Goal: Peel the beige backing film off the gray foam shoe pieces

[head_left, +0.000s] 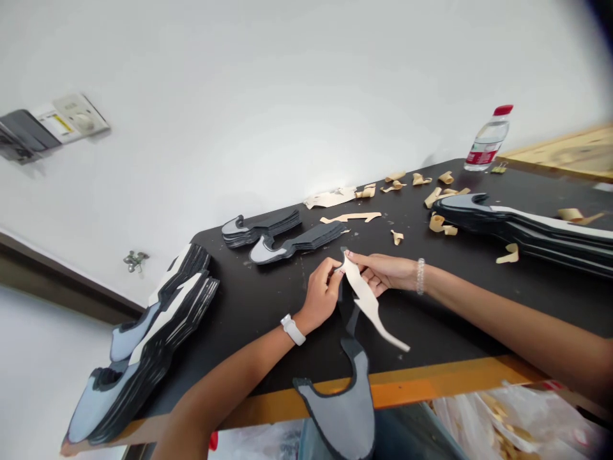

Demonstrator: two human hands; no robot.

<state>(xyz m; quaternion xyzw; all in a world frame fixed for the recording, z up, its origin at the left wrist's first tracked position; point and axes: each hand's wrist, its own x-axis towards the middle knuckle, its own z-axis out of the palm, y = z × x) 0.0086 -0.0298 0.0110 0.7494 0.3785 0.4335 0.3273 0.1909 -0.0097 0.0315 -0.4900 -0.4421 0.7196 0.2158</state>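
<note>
OK, hands (322, 295) (387, 273) pinch cream strip (366, 298); curvy w/ notch.

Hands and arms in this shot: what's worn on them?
No gloves; both forearms are sleeveless where clearly visible. The left hand has a pale, smooth watch-like band at its wrist; the right hand has a pale, beaded-looking bracelet.

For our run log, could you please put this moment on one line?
left hand: pinching white strip | right hand: thumb on strip | gray piece: overhanging edge of table
</note>
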